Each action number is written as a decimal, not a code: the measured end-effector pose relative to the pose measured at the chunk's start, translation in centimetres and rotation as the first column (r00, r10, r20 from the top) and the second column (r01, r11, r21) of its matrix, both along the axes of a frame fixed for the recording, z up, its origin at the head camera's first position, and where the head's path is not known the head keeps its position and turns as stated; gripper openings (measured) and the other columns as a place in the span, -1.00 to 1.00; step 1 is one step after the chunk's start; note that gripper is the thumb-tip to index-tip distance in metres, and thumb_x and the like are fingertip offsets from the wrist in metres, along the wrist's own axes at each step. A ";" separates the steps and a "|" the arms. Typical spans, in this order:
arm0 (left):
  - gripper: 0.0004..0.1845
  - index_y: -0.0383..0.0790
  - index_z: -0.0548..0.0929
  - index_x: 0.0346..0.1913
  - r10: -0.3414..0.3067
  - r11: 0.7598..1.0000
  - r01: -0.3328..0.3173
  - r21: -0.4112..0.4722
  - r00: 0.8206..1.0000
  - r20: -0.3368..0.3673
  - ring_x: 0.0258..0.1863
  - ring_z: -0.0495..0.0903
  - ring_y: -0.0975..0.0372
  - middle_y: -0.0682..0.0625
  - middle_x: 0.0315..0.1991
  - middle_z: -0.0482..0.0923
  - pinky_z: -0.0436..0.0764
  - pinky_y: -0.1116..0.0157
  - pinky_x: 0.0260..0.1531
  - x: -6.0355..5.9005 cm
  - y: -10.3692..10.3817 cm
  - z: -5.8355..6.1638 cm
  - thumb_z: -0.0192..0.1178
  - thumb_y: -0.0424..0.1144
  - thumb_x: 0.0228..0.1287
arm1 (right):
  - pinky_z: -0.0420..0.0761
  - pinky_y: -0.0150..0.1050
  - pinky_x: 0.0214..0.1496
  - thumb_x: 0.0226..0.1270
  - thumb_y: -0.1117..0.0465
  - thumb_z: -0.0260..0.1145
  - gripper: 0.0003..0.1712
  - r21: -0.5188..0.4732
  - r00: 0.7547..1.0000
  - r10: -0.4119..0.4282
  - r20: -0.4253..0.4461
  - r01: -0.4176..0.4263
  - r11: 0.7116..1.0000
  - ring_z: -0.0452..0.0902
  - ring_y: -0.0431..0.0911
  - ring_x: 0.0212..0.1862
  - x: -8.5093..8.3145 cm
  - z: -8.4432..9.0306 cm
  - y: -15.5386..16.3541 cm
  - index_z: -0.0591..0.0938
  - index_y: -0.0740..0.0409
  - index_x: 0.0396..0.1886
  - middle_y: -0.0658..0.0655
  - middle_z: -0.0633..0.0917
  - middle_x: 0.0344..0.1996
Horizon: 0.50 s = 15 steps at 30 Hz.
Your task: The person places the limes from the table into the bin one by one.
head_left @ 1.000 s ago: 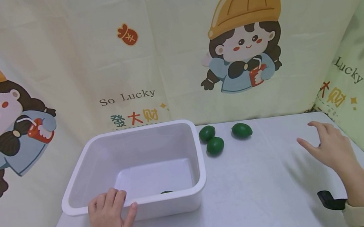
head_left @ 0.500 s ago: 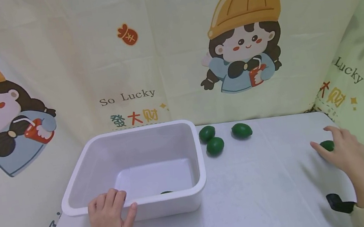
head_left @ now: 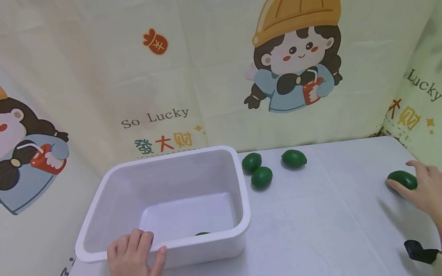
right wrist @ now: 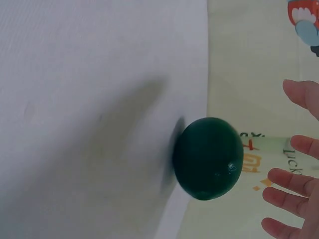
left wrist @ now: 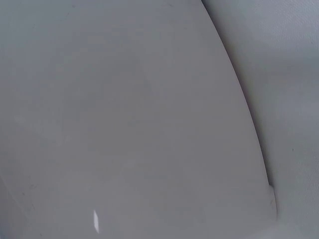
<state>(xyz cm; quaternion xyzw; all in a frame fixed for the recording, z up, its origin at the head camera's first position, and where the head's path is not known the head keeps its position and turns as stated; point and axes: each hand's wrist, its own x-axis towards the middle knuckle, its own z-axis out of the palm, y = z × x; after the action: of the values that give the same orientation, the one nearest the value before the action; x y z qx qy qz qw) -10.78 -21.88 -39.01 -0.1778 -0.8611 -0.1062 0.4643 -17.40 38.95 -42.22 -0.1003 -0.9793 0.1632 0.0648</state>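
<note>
A white plastic bin (head_left: 241,188) stands on the table left of centre. My left hand (head_left: 133,267) holds its front rim, fingers over the edge and thumb on the outer wall. The left wrist view shows only the bin's wall (left wrist: 124,124). A dark green lime (head_left: 402,180) lies near the table's right edge. My right hand (head_left: 431,194) is spread around it, and in the right wrist view the fingertips (right wrist: 299,97) stand slightly apart from the lime (right wrist: 209,158). Another lime (head_left: 202,233) shows just above the bin's front rim, inside.
Three more limes (head_left: 261,177) lie on the white table (head_left: 328,237) just right of the bin's far corner. A printed cartoon curtain (head_left: 192,65) hangs close behind the table and along its right side.
My right hand has moved right and toward me along the table edge, and the lime is now uncovered between its thumb and fingers. The left hand and bin have not moved.
</note>
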 end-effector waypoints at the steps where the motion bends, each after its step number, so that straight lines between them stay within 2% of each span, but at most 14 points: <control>1: -0.46 -0.28 0.45 -0.44 0.000 1.000 0.000 -0.001 1.000 -0.001 -0.47 0.26 0.02 -0.09 -0.48 0.35 0.17 0.05 -0.35 0.0 0.0 0.0 -0.26 0.15 0.29 | 0.17 0.36 -0.19 0.20 -0.29 0.06 -0.05 0.000 1.000 -0.005 0.010 0.005 1.000 0.08 0.50 -0.03 0.0 -0.1 0.2 0.07 0.37 0.26 0.65 0.14 0.01; 15: -0.44 -0.28 0.46 -0.43 0.007 1.000 -0.007 0.005 1.000 0.023 -0.46 0.27 0.01 -0.09 -0.47 0.36 0.17 0.04 -0.34 0.0 0.0 0.0 -0.28 0.17 0.29 | 0.13 0.38 -0.16 0.19 -0.33 0.04 0.03 -0.027 0.995 -0.035 0.088 0.038 0.999 0.03 0.52 -0.04 0.0 -1.4 2.2 0.00 0.42 0.27 0.69 0.07 0.01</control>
<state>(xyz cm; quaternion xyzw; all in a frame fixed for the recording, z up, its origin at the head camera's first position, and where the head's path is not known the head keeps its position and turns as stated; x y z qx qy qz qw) -10.80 -21.84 -39.05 -0.1723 -0.8669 -0.1088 0.4550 -17.36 41.16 -43.58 -0.1262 -0.9768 0.1715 0.0232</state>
